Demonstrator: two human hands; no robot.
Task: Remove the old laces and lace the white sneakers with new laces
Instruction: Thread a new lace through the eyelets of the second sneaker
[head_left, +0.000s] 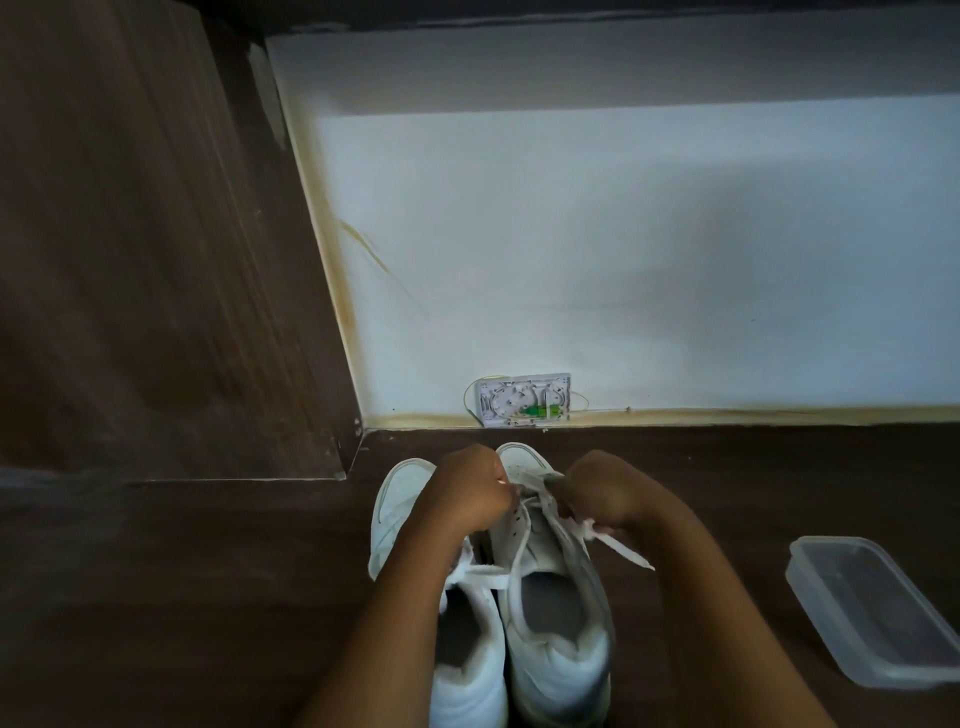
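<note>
Floor (208, 571): two white shoes, left sneaker (402, 501) and right sneaker (558, 618), side by side, toes to the wall.
Two hands, left hand (467, 491) and right hand (608, 493), both grasp the right sneaker's lace (626, 552); one clear container (872, 608) well apart.
</note>
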